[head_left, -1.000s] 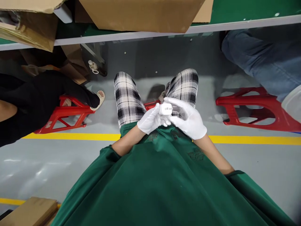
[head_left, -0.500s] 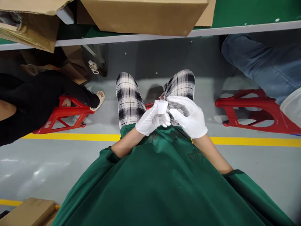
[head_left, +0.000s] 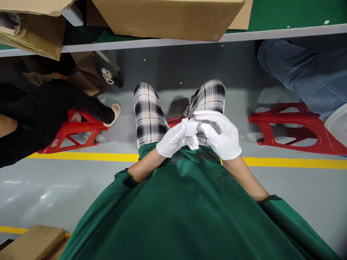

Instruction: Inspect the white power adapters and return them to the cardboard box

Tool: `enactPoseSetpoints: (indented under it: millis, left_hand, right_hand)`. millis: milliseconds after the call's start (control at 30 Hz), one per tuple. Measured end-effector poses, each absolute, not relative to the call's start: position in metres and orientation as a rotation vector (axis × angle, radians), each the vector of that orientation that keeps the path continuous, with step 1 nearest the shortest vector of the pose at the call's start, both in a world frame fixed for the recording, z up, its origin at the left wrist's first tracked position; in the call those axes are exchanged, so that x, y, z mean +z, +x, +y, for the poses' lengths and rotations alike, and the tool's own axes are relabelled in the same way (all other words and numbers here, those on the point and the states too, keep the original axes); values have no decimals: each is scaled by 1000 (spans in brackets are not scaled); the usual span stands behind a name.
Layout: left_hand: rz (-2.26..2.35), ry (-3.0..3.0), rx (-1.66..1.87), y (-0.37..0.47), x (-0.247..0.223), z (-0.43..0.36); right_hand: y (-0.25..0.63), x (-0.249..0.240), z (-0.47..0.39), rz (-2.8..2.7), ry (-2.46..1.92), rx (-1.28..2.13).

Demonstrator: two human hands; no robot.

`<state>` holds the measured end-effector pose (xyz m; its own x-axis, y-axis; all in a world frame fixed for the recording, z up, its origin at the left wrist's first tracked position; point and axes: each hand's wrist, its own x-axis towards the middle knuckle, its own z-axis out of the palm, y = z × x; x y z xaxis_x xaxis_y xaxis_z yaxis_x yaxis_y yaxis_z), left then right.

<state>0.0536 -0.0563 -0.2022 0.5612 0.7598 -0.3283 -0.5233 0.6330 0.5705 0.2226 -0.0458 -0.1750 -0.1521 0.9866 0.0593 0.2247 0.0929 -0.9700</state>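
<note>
Over my lap, my white-gloved left hand (head_left: pixel 176 140) is closed around a small white power plug (head_left: pixel 190 127), apparently a charger block. Its dark metal prongs stick out at the top, away from my body. My right hand (head_left: pixel 221 133), also in a white glove, is right beside it with fingers curved and thumb held apart. The right index fingertip is at the prongs and the thumb tip close to the plug's right side; whether they touch, I cannot tell.
Ahead is a green workbench (head_left: pixel 295 14) with cardboard boxes (head_left: pixel 168 18) at its edge. Red stools (head_left: pixel 287 126) and seated people's legs flank me on both sides. A carton (head_left: pixel 35 242) lies behind me at lower left.
The plug has shifted slightly right and toward my body and is tilted a little differently in my left hand. My right hand has stayed close to it, moving slightly right.
</note>
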Motion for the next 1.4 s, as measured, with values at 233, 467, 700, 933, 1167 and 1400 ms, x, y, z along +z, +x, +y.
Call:
enactPoseSetpoints:
  millis: [233,467,700,933,1167,1400]
  left_hand:
    - [587,573,733,55,-197,-58]
    - [629,648,740,51,-192,-63]
    - [810,639,715,58,-184,-65]
    - [903,581,677,58,-183,-67]
    - [886,518,721,59,-187,-69]
    - [831,543,742,59,-197,-73]
  right_hand:
    - [224,-164,-30,-1589,-1239,1077]
    - [223,-154,-23,-1761,-1174,1070]
    - [220,-155,-26,-1843,-1214,1028]
    - [215,-156,-29,-1928,-1194,996]
    - [211,-157,-35,-1966,-1092,871]
    - [209,-163,-42,-2051,-1046,714]
